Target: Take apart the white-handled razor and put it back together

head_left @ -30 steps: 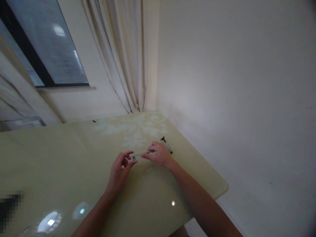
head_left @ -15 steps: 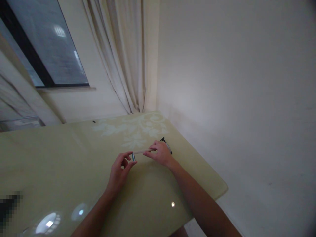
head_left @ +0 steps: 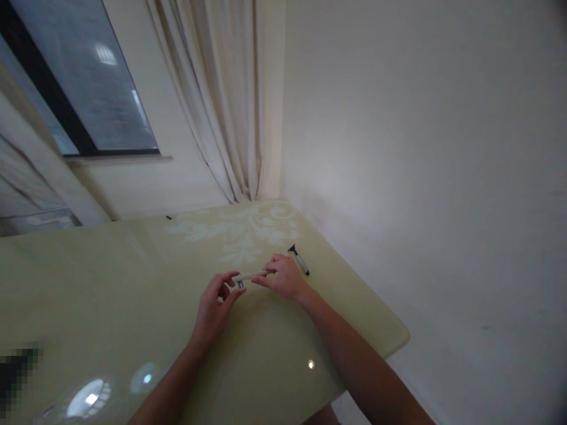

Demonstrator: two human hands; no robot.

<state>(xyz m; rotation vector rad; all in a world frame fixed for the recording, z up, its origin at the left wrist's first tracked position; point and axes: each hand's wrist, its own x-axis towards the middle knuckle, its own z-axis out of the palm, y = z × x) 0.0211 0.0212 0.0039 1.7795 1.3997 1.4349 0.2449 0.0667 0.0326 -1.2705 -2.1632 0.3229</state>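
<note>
My left hand (head_left: 218,297) pinches a small, shiny bluish strip (head_left: 240,285) between thumb and fingers, holding it upright just over the table. A thin pale stick (head_left: 251,275) is gripped near its right end by the thumb and fingers of my right hand (head_left: 282,276). The stick's left end crosses the top of the strip, close to my left fingertips; whether the two touch is hard to tell. Just beyond my right hand lies a razor (head_left: 300,260) with a black head and a grey and black handle.
A glossy pale-green table (head_left: 110,289) with a white floral pattern carries everything. Near its far edge lies a small black piece (head_left: 169,218). A wall (head_left: 420,177) runs along the right, and a curtain (head_left: 225,106) hangs behind.
My right hand has shifted slightly left, carrying the pale stick so its end now passes over the strip. My left hand has stayed almost still.
</note>
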